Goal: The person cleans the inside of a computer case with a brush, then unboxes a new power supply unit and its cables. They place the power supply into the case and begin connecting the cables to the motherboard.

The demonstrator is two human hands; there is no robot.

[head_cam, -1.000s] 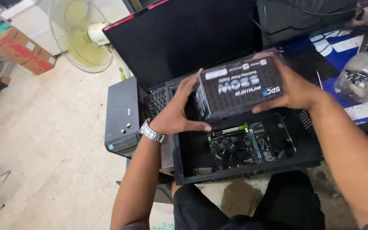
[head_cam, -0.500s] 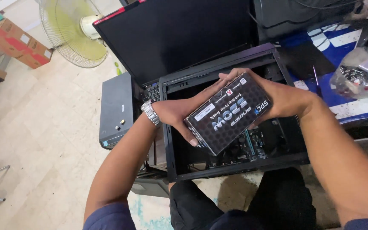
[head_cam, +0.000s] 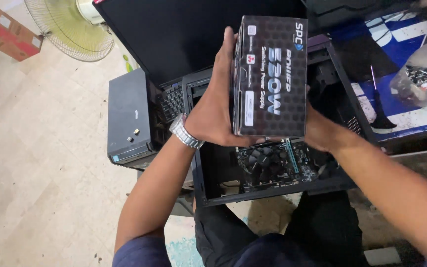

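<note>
Two bare hands are gripping a black boxed power supply (head_cam: 272, 74) above an open black computer case (head_cam: 344, 94) lying on its side. Beyond the hands, a large dark monitor panel (head_cam: 184, 34) is leaning at the case's far edge. Left of the left hand, a smaller black desktop tower (head_cam: 127, 118) is lying flat on the pale tiled floor (head_cam: 40, 163), with a keyboard (head_cam: 171, 101) showing between it and the case. Farther left and beyond, a pale green floor fan (head_cam: 70, 27) is standing beside a red-and-brown cardboard box (head_cam: 6, 32). The left hand (head_cam: 213, 113), with a silver wristwatch (head_cam: 186, 132) on its wrist, is pressing flat against the box's left side, fingers pointing away. The right hand (head_cam: 322, 131) is cupping the box's near right corner from below, mostly hidden. Directly beneath the hands, a motherboard (head_cam: 273, 163) with a black cooler fan is sitting inside the case. Right of the right hand, a screwdriver (head_cam: 375, 96) is lying on a blue-and-white surface (head_cam: 396, 34).
</note>
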